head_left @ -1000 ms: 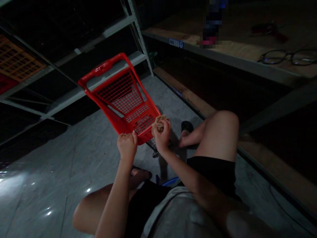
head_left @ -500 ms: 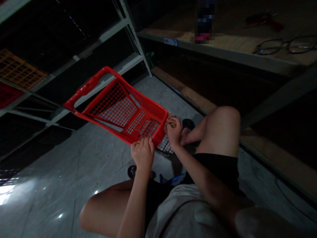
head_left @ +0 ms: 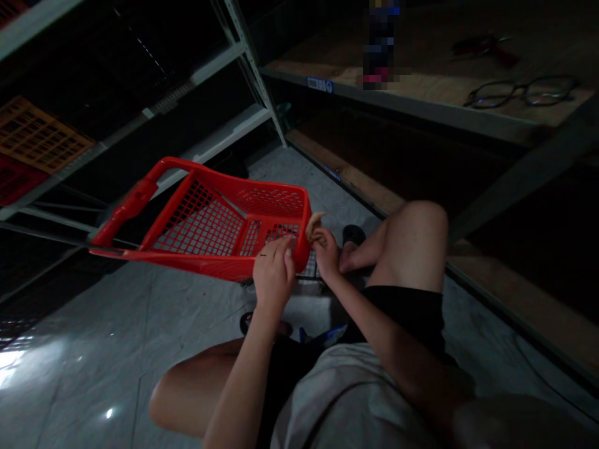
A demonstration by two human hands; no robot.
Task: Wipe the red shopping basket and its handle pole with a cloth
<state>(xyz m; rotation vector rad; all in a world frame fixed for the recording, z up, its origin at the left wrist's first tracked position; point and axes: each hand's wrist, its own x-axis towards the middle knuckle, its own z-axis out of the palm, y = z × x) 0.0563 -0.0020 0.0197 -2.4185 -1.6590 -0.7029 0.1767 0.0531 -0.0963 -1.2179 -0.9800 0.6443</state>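
A red plastic shopping cart (head_left: 215,265) with grid walls stands before me, its handle pointing away to the left. My left hand (head_left: 274,277) is closed over the rim at the cart's near corner, fingers reaching to the inside. My right hand (head_left: 327,252) is closed on a crumpled brown cloth (head_left: 316,221), held against the outside of the cart's end wall. Part of the cloth sticks up above the fingers; the rest is hidden by the hand. The cart's lower frame shows only partly, below the basket.
Metal shelving (head_left: 224,134) runs along the left, with an orange crate (head_left: 44,134) on it. At the right, a wooden shelf (head_left: 435,93) bears eyeglasses (head_left: 524,92) and a dark red object (head_left: 486,48). Something blue (head_left: 327,335) lies on the floor between my legs.
The cart has turned, its handle end swinging left and toward me. My left hand stays on the rim. The cloth in my right hand has shifted, with more of it showing above the fingers.
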